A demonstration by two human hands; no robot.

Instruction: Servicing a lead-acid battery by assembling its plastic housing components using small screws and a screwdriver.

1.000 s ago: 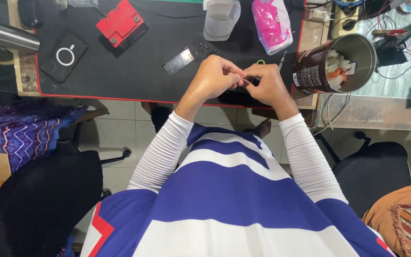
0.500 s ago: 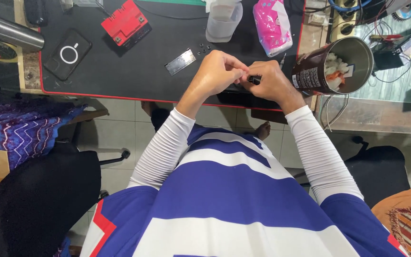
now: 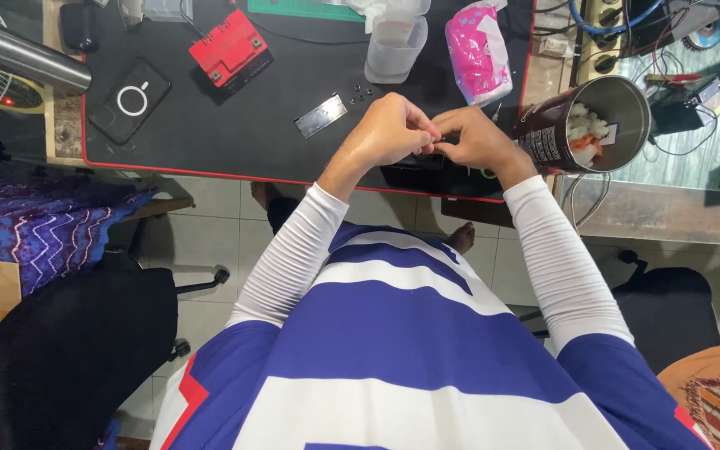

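Note:
My left hand [image 3: 389, 133] and my right hand [image 3: 475, 137] meet fingertip to fingertip above the near edge of a black desk mat [image 3: 310, 75] with a red border. Between the fingers is a small dark part [image 3: 437, 143], too small to identify. A flat black object [image 3: 410, 165] lies on the mat directly under my hands. A small silver metal plate [image 3: 321, 116] lies just left of my left hand, with several tiny black screws [image 3: 362, 92] beside it.
On the mat are a red box-shaped device [image 3: 228, 47], a black square pad with a white ring [image 3: 129, 100], a clear plastic cup [image 3: 395, 43] and a pink-filled bag [image 3: 477, 52]. A metal tin [image 3: 593, 125] stands right. A black chair [image 3: 77, 350] is lower left.
Both hands stay pressed together over the mat's near edge, with only slight finger shifts. The view has drifted a little.

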